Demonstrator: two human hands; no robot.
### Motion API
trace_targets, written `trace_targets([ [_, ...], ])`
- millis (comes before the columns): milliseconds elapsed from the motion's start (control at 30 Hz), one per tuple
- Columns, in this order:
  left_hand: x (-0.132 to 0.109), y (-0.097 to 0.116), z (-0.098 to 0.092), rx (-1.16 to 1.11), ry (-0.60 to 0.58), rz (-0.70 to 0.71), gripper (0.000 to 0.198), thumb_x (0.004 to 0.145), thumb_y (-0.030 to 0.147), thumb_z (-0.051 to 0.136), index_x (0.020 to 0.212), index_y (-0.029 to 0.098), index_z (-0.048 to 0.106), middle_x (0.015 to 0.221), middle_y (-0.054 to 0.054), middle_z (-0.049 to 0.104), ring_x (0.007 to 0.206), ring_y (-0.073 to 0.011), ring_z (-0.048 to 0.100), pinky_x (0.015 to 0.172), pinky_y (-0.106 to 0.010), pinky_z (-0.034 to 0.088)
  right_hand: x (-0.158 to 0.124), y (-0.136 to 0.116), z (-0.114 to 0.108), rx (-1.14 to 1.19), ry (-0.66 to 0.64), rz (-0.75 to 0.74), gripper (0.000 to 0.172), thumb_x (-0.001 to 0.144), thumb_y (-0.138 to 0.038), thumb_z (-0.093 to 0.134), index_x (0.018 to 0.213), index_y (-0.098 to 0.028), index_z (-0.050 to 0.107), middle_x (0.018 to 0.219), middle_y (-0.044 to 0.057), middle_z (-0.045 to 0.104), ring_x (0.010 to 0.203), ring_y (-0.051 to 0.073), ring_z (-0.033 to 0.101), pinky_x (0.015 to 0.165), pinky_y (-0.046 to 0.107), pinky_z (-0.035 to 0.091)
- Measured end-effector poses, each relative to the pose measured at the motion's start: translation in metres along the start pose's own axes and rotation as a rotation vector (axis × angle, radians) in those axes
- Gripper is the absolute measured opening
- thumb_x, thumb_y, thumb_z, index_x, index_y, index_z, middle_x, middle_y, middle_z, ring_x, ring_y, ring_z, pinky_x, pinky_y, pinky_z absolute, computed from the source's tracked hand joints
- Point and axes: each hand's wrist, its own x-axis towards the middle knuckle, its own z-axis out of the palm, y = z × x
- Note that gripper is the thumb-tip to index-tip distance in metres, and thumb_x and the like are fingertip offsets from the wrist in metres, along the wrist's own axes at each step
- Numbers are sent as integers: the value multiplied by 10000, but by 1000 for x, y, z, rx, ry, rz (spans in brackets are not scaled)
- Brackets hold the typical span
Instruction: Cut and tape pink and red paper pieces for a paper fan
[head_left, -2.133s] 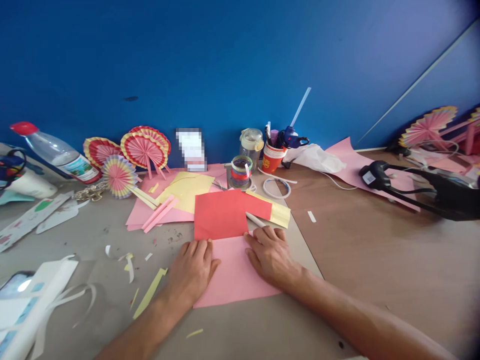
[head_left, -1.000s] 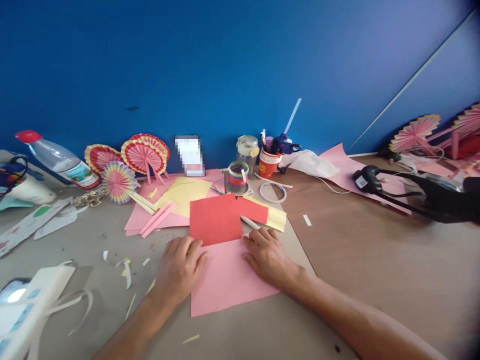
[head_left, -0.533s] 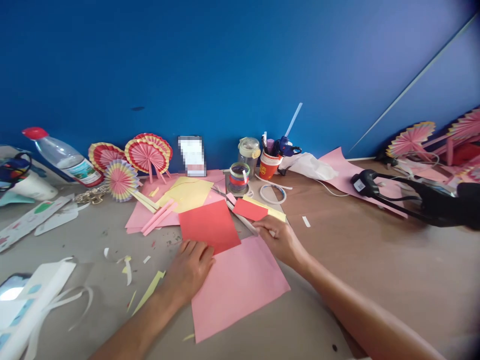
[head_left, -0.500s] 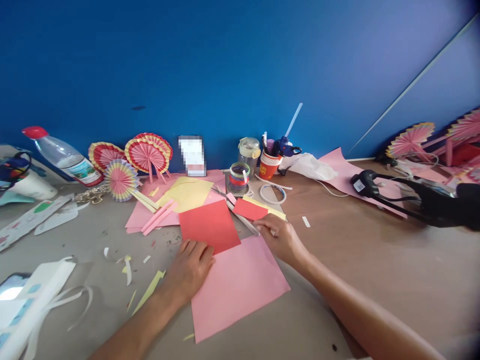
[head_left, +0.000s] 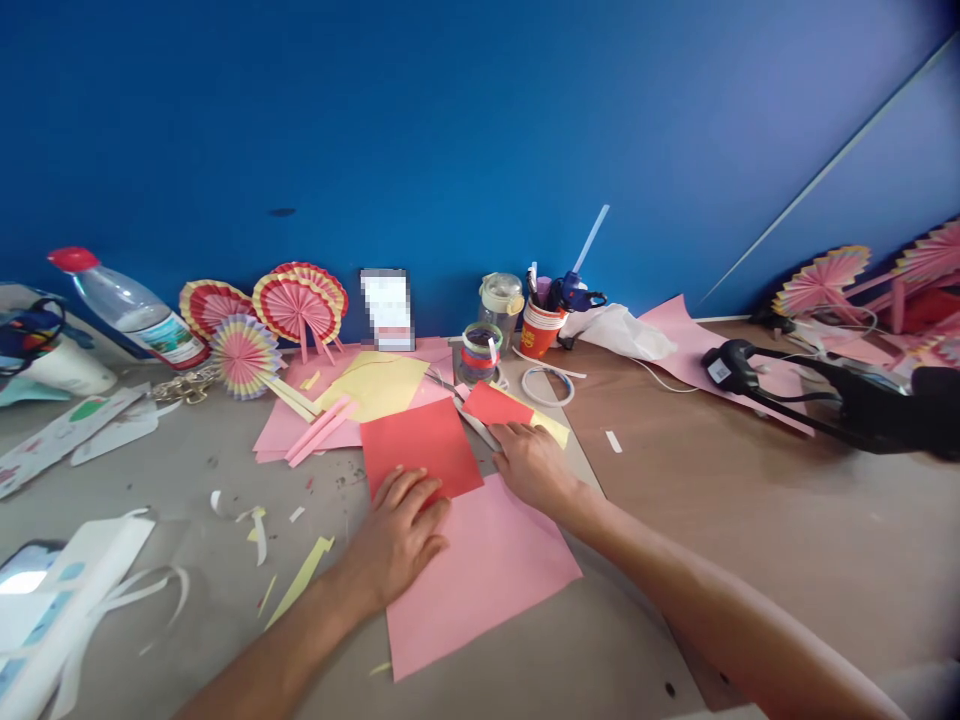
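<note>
My left hand (head_left: 405, 535) rests with its fingers spread over the lower edge of a red paper square (head_left: 420, 445). Beneath that square's lower edge lies a larger pink sheet (head_left: 484, 575). My right hand (head_left: 536, 465) has its fingers curled together over the near end of a long, thin white tool (head_left: 474, 420), whose kind I cannot make out. Its fingertips also border a smaller red paper piece (head_left: 498, 404), which lies on a yellow piece (head_left: 551, 428). Pink strips (head_left: 321, 432) and a yellow sheet (head_left: 379, 387) lie farther left.
Folded paper fans (head_left: 300, 308), a bottle (head_left: 169, 335) and a phone (head_left: 388, 310) stand along the blue wall. Tape rolls (head_left: 480, 352), a clear jar (head_left: 501, 300) and a red cup (head_left: 541, 330) of tools stand behind my right hand. A black strapped device (head_left: 832, 400) lies right.
My right hand has shifted left and up, over the white tool's near end. The small red paper has moved slightly up and left. My left hand's fingers have spread a little.
</note>
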Motion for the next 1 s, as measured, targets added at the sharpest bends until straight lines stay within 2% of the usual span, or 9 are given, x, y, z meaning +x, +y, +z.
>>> trace_targets([
  [100,-2,-1,4,10,7,1,256,866,236,580,1112,172,608,1191,-107,591,1201,-303,430,1053,-566,364,-3,7,-4,61,11,20,289,828,-88,446,1045,-151,626,944,89,686,843,197,625,704,269,400],
  [200,-2,-1,5,19,22,6,254,870,231,568,1114,174,608,1199,-108,587,1207,-300,427,1056,-562,367,-12,20,-16,134,1,30,310,832,-87,401,1022,-165,633,942,75,685,826,176,624,688,250,423],
  [300,-3,-2,6,23,36,2,254,875,232,558,1117,175,610,1212,-110,579,1214,-301,422,1056,-563,368,-26,37,-28,343,-25,7,288,803,-88,400,939,-192,631,915,43,675,790,159,608,676,242,435],
  [400,-3,-2,7,19,43,5,251,875,236,562,1111,167,614,1211,-118,579,1220,-305,420,1055,-561,369,-42,51,-32,454,-60,71,214,778,-117,413,870,-201,588,806,11,638,665,148,553,602,253,413],
  [500,-3,-3,7,11,54,14,255,881,253,559,1115,168,612,1211,-123,576,1234,-305,413,1055,-559,370,-54,59,-30,561,-105,123,201,799,-160,413,921,-207,566,811,4,615,699,154,542,632,267,419],
  [600,-2,-3,7,7,66,25,261,890,261,545,1120,157,609,1216,-134,567,1228,-310,417,1043,-565,381,-60,62,-27,747,-125,166,269,812,-206,442,1042,-206,581,933,28,618,810,169,552,737,298,434],
  [700,-1,-4,7,15,66,38,269,894,266,537,1122,141,608,1228,-150,555,1222,-323,418,1027,-575,393,-60,63,-25,983,-149,235,336,788,-246,513,1111,-205,600,978,37,601,755,151,525,737,302,430],
  [900,-1,-6,5,16,90,56,279,885,260,556,1131,138,606,1236,-155,543,1221,-326,429,1030,-576,392,-57,57,-22,1506,-282,324,268,800,-327,603,1018,-180,652,737,3,540,608,110,440,611,264,351],
  [1000,1,-7,3,7,118,56,263,887,228,548,1125,129,602,1217,-159,546,1214,-316,438,1032,-567,396,-55,47,-22,1642,-364,391,271,841,-381,599,1011,-175,645,739,9,555,568,95,420,597,267,332],
])
